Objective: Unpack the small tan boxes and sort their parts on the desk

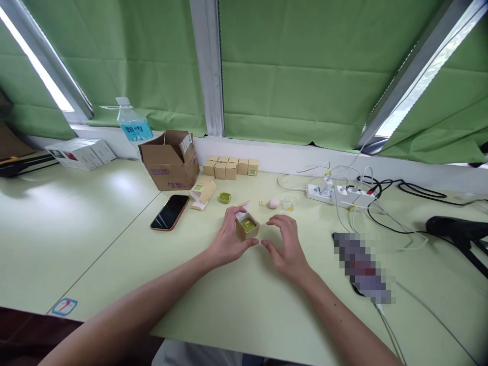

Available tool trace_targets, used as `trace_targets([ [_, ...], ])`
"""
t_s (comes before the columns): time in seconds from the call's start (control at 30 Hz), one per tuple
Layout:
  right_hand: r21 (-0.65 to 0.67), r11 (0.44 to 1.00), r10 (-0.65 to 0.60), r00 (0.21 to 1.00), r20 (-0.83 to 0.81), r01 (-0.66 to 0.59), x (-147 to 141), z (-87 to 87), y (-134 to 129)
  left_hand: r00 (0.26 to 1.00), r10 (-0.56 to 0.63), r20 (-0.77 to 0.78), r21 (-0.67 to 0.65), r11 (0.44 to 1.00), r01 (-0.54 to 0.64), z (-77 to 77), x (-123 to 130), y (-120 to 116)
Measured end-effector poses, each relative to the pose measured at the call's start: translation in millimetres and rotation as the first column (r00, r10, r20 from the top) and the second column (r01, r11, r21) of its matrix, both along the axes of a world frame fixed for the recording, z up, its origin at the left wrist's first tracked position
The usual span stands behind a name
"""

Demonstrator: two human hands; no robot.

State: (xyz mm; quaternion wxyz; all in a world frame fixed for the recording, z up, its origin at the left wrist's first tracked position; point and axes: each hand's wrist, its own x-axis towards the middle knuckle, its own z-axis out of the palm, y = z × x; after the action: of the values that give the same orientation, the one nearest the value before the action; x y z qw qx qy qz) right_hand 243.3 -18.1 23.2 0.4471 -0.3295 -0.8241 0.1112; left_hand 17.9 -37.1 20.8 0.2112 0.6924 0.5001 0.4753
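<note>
A small open cardboard box [242, 233] with a green piece inside stands in front of me, its flap up at the back. My left hand [230, 239] is wrapped round its left side, fingers behind and thumb in front. To the right of the box my right hand [285, 246] is held with fingers apart and nothing between them. Behind the hands lie a green tray [224, 197], a tiny yellow piece [261, 203], a pale pink piece [273, 204] and a clear container [290, 204]. An opened small carton [203, 192] lies farther left.
Several small brown boxes [231, 168] line the wall beside a large open carton [170, 162]. A dark phone [170, 212] lies left, a blurred phone [362, 267] right. Power strips [340, 195] with cables sit at the back right; a bottle [133, 122] stands back left.
</note>
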Motion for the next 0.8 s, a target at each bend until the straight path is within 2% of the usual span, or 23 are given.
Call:
trace_targets([
  [0.1,0.185,0.982,0.028,0.993,0.113,-0.049,-3,8.6,-5,0.996,-0.034,0.080,-0.016,0.999,0.036,-6.0,1,5],
  [0.23,0.229,0.973,-0.047,0.980,0.194,0.002,-10,12.6,-3,0.948,-0.182,0.263,-0.043,0.979,0.200,-7.6,-1,11],
  [0.4,0.283,0.952,-0.153,0.983,0.104,0.118,-6,9.0,9,0.888,-0.177,0.425,-0.184,0.943,0.276,-5.1,-10,19],
  [0.5,0.278,0.955,-0.124,0.990,0.066,0.101,-5,3.9,11,0.874,-0.180,0.452,-0.232,0.922,0.310,-4.5,-13,22],
  [0.67,0.193,0.981,-0.025,0.999,0.019,0.021,-7,-2.5,10,0.867,-0.198,0.458,-0.213,0.922,0.323,-5.1,-14,24],
  [0.8,0.212,0.976,-0.052,0.998,-0.034,0.057,-8,8.6,11,0.917,-0.206,0.342,-0.234,0.926,0.296,-4.8,-17,24],
])
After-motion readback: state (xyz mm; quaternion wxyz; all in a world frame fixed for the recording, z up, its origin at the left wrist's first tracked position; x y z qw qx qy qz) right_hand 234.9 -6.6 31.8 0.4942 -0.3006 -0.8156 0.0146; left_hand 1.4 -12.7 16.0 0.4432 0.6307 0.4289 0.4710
